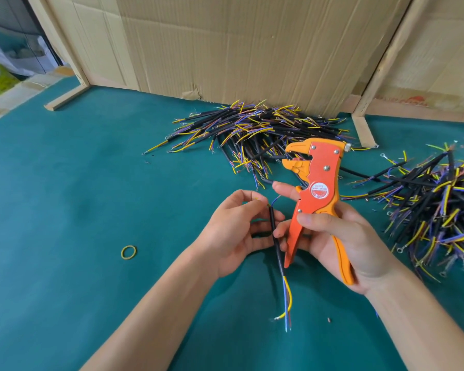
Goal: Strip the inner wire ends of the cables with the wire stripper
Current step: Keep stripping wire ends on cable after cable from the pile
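My right hand grips the handles of an orange and yellow wire stripper, held upright with its jaws pointing left. My left hand holds a short black cable by its upper part, fingers curled round it. The cable hangs down toward me, and its yellow, blue and brown inner wires fan out at the lower end. A thin blue wire sticks up from the cable's top end, beside my right index finger. The stripper's jaws hold nothing.
A pile of black cables with yellow and purple wires lies at the back against a cardboard wall. A second pile lies at the right. A yellow rubber band rests on the green table. Wooden strips stand by the cardboard.
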